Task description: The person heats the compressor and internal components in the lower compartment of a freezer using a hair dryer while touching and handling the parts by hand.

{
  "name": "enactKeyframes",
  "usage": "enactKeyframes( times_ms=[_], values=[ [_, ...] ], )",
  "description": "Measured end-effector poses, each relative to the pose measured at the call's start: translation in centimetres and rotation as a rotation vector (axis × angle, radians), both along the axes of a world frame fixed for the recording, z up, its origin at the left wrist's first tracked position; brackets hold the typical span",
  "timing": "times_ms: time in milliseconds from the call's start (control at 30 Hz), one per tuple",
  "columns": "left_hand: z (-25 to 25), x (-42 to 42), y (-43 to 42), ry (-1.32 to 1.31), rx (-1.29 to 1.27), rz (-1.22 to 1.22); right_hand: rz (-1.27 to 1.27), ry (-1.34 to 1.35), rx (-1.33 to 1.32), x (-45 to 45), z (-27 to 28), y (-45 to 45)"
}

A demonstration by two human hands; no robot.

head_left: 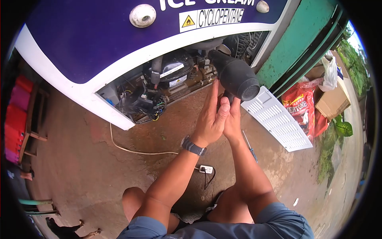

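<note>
A black hair dryer (237,75) is held up in front of the open machine compartment of a freezer (99,44). Its nozzle points in toward the compressor (171,67), and its round rear grille faces back to the right. My left hand (211,121), with a dark watch (193,146) on the wrist, presses against the handle from the left, index finger stretched up along it. From the other side my right hand (232,119) closes around the same handle, most of which is hidden between both palms. Wiring with loose coloured leads (153,105) hangs at the compartment's left.
A white louvred panel (278,119) lies right of the freezer. Below my hands are a screwdriver (250,146) and a white extension socket (205,169) with its cord (135,151). Bags (300,105) and a cardboard box (334,97) stand right. A dog (69,229) lies lower left.
</note>
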State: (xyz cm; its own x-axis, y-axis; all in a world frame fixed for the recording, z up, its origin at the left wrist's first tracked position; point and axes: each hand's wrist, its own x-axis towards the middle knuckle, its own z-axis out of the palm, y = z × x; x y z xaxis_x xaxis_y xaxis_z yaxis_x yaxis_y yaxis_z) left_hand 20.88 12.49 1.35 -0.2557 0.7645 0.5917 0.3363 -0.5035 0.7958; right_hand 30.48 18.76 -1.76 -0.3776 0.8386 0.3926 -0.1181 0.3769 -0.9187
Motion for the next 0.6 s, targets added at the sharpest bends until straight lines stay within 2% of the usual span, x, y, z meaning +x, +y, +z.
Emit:
enactKeyframes(
  times_ms=[67, 133, 200, 267, 333, 400, 533, 600],
  values=[
    [-1.5, 0.1, -0.9, -0.068, -0.011, -0.001, -0.011, 0.004, -0.009, -0.6, -0.4, -0.4],
    [-3.5, 0.2, -1.5, -0.126, -0.097, -0.002, -0.045, -0.054, -0.131, -0.8, -0.3, -0.8],
    [-6.5, 0.3, -2.4, -0.190, -0.115, 0.011, -0.098, -0.027, -0.115, -1.1, 0.0, -0.7],
    [-10.9, -0.4, -3.3, -0.003, -0.196, 0.171, -0.016, 0.000, -0.203, -0.6, 0.6, -0.5],
    [-13.7, -0.3, -4.8, -0.001, -0.241, 0.118, 0.001, 0.007, -0.198, -0.4, 0.7, -0.4],
    [-16.6, 0.3, -5.3, 0.232, -0.260, 0.206, 0.012, 0.057, -0.226, -0.5, 0.8, -0.5],
    [-20.4, 0.7, -4.7, 0.166, -0.389, 0.154, 0.029, 0.134, -0.243, -0.9, 1.5, -1.1],
    [-22.9, 0.2, -3.8, 0.233, -0.458, 0.210, 0.027, 0.092, -0.206, -0.9, 1.6, -1.2]
  ],
)
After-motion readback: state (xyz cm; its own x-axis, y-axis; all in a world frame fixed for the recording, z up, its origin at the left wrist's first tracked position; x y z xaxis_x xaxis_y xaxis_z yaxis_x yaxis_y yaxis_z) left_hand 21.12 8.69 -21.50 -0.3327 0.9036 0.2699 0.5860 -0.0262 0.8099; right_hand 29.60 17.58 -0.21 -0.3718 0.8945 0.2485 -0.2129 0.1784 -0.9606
